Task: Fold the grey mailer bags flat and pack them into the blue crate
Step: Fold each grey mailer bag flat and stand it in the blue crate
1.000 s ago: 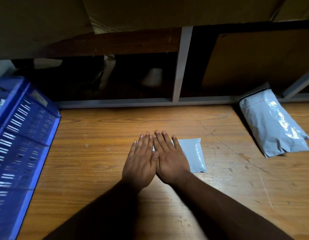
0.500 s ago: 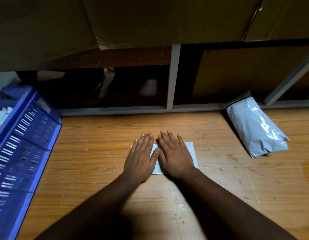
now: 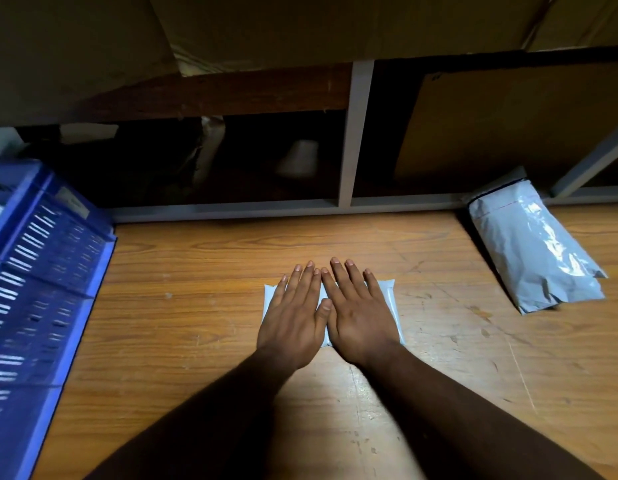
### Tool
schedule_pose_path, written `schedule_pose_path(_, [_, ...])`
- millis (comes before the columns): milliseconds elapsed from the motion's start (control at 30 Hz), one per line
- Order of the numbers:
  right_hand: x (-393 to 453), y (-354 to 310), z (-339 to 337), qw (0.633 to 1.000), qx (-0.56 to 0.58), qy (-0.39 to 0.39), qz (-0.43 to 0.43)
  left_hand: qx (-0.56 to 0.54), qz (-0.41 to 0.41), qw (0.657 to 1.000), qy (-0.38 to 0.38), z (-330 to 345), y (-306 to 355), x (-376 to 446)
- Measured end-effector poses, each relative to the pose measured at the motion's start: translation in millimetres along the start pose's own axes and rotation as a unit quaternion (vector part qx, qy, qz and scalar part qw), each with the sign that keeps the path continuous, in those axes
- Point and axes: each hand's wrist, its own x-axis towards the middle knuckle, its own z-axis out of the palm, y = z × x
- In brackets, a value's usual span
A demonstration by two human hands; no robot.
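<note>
while both forearms reach in from the bottom edge, the wooden table [image 3: 196, 341] takes up most of the view, its grain scratched and marked on the right side. along its far edge runs a grey metal frame [image 3: 361, 133] with one upright post, dark space behind it and brown cardboard [image 3: 508, 133] leaning behind on the right. at the left edge of the table stands the blue crate [image 3: 41, 289], its slotted wall facing the hands; what lies inside it is too cut off to tell. far right, near the frame, a grey mailer bag [image 3: 532, 251] lies unfolded and crinkled, shiny in the light, well apart from the hands. in the middle of the table a folded mailer bag [image 3: 387, 292] lies flat as a small rectangle. the left hand [image 3: 293, 317] and the right hand [image 3: 359, 313] lie side by side on top of it, palms down, fingers straight and slightly spread, pressing it against the wood. the left thumb touches the inner edge of the right hand. only the bag's outer edges and a strip between the hands show.
</note>
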Motion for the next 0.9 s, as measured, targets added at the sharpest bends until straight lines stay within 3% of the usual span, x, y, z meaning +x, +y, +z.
schedule_pose_path(300, [-0.7, 16.1, -13.2, 0.998, 0.048, -0.041, -0.011, -0.032, -0.015, 0.999, -0.01, -8.8, -2.9, -2.5])
schedule_pose_path(433, [-12.8, 32.3, -14.7, 0.999, -0.018, -0.029, 0.005, -0.011, -0.043, 0.999, -0.018, -9.6, -9.0, -7.3])
schedule_pose_path(733, [-12.4, 27.8, -15.7, 0.999, -0.002, -0.044, 0.01, 0.001, -0.049, 0.999, -0.014, -7.7, -9.2, -8.3])
schedule_pose_path(900, [-4.2, 15.2, -24.8, 0.999, 0.022, -0.041, 0.02, -0.131, -0.001, 0.99, 0.042, -21.3, -12.0, -8.8])
